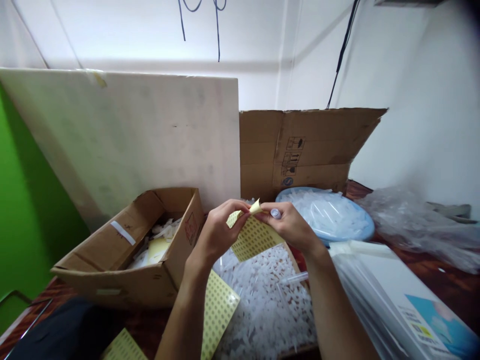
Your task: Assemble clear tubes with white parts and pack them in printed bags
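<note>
My left hand (pixel 221 227) pinches the top edge of a yellow sheet of small round stickers (pixel 255 240), its corner curled up between my fingertips. Close beside it, my right hand (pixel 290 227) is closed at the same edge, with a small clear plastic tube (pixel 276 214) held in its fingers, its round end facing me. Below both hands lies a wide heap of small whitish plastic pieces (pixel 258 305). Another clear tube (pixel 294 278) rests on that heap near my right forearm. A second yellow sticker sheet (pixel 217 312) lies by my left forearm.
An open cardboard box (pixel 161 285) with scraps stands left. Behind right is a blue basin (pixel 369 227) of clear plastic pieces. Plastic-wrapped white packages (pixel 390 270) lie right, near crumpled plastic film (pixel 431 220). A white board (pixel 150 135) and a cardboard panel (pixel 315 145) stand behind.
</note>
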Demonstrator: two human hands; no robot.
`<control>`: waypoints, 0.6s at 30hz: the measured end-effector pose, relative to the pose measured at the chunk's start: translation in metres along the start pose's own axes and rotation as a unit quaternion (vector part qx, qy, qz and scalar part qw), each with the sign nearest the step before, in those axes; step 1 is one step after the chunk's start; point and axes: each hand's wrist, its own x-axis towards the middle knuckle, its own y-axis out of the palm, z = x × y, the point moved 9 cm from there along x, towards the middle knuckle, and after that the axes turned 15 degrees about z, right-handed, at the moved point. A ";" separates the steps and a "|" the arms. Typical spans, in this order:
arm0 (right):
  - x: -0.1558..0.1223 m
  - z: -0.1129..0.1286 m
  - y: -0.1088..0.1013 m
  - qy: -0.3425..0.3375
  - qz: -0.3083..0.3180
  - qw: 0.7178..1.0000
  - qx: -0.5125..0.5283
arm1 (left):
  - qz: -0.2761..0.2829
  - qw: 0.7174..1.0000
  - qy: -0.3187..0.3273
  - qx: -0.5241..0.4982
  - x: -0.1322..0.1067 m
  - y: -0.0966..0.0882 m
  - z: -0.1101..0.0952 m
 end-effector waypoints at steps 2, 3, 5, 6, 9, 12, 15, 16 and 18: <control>0.000 -0.001 0.000 0.002 0.003 1.000 -0.007 | 0.009 1.000 0.002 0.006 0.001 0.001 -0.001; 0.001 -0.001 0.001 0.002 0.003 1.000 -0.010 | 0.013 1.000 0.003 0.008 0.001 0.002 -0.002; 0.001 0.000 0.001 0.002 0.003 1.000 -0.014 | 0.019 1.000 0.004 0.008 0.002 0.003 -0.002; 0.001 0.000 0.001 -0.001 0.002 1.000 -0.014 | 0.022 1.000 0.005 0.006 0.002 0.003 -0.002; 0.002 0.003 0.001 -0.007 -0.004 1.000 -0.010 | 0.025 1.000 0.005 -0.005 0.001 0.003 -0.001; 0.002 0.003 -0.001 -0.003 -0.016 1.000 -0.012 | 0.015 1.000 -0.007 -0.011 0.000 -0.001 0.000; 0.002 0.002 -0.003 -0.006 -0.027 0.999 -0.022 | 0.013 0.999 -0.025 -0.029 0.001 -0.003 -0.004; 0.002 0.002 -0.003 -0.006 -0.033 0.999 -0.030 | 0.014 0.999 -0.028 -0.038 0.002 -0.002 -0.007; 0.002 0.001 -0.004 -0.004 -0.042 0.997 -0.058 | 0.017 0.998 -0.029 -0.057 0.004 0.000 -0.015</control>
